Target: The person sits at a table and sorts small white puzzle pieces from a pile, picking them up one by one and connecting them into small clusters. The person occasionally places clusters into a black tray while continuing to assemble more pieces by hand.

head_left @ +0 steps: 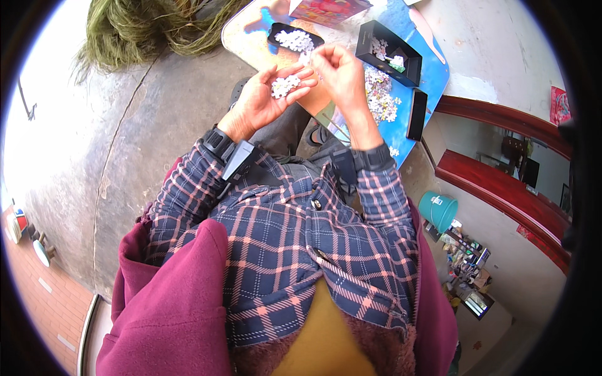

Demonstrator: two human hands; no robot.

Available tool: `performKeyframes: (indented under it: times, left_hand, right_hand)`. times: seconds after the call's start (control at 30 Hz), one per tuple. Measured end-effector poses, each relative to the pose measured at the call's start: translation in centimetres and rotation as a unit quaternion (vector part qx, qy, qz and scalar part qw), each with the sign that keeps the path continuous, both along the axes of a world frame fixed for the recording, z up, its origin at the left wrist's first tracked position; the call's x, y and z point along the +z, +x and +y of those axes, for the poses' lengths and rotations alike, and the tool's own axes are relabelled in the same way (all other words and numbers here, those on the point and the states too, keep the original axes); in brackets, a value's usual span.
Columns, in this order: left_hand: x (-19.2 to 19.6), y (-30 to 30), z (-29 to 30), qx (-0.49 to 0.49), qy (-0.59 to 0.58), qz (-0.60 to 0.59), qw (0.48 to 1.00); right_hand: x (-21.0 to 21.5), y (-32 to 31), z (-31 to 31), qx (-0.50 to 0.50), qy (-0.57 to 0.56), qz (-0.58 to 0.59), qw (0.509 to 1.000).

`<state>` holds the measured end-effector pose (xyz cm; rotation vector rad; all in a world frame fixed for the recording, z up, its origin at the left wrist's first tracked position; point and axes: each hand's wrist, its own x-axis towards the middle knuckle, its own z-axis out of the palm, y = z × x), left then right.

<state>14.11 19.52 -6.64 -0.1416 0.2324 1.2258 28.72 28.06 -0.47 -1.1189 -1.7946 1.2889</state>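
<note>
Puzzle pieces, small and white on the side I see, lie heaped in the cupped palm of the left hand, which faces up with fingers loosely curled around the pile. The right hand is raised just beside it, fingertips pinched narrow on what I take for 1 piece; the piece itself is too small to confirm. The heap lies to the left of the pinch and slightly below it, so the right hand is the nearer free gripper to the pile. The heap has no clear long axis.

Beyond both hands stands a small table with a blue, glossy printed top. On it I see 2 black trays: a shallow rounded tray holding more white pieces, and a deeper rectangular box with a few pieces inside. A loose spread of pieces lies on the tabletop between them. A flat black phone lies near the table edge. Both wrists carry black strapped devices. The floor is rough grey concrete.
</note>
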Motion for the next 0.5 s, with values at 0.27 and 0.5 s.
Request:
performKeyframes:
  times: [0.27,0.5]
  left_hand:
    - [0.6,-0.6,-0.3,0.022,0.045,0.005,0.999]
    - [-0.3,0.0,0.0,0.022,0.059,-0.034,0.997]
  right_hand:
    - [-0.2,-1.2,1.3,-0.033,-0.007,-0.049,0.998]
    - [1.1,0.9,-2.7,0.058,0.212,-0.197,0.955]
